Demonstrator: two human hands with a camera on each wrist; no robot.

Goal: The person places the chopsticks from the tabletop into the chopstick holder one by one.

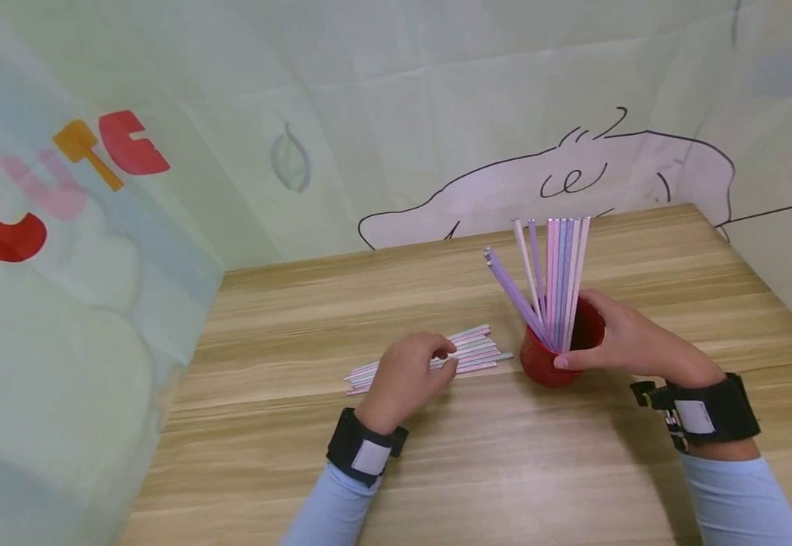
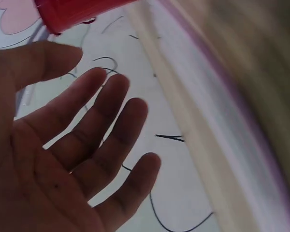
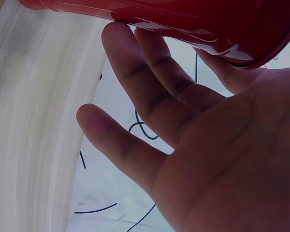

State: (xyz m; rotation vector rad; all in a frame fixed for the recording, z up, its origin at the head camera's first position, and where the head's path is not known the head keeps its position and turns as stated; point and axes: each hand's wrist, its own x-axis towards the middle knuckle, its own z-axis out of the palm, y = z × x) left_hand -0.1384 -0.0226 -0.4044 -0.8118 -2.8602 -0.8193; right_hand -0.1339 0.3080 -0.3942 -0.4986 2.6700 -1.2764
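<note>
My right hand (image 1: 631,341) grips a red cup (image 1: 546,370), its thumb on the near rim and fingers round the far side. Inside the cup stands a bunch of slim pastel sticks (image 1: 560,280), pink, white, blue and purple; several purple ones lean left. Whether they are straws or pencils I cannot tell. To the left, my left hand (image 1: 406,375) hovers at a loose pile of similar sticks (image 1: 474,350) on the table, hiding its middle. In the left wrist view the fingers (image 2: 123,130) are loosely bent and hold nothing. The right wrist view shows fingertips against the cup (image 3: 198,24).
The wood-grain table (image 1: 287,334) meets a printed cloth (image 1: 382,114) at its back and left edges. Line drawings and coloured letters cover the cloth. A black strap (image 1: 710,409) sits on the right wrist, and another strap (image 1: 366,447) on the left.
</note>
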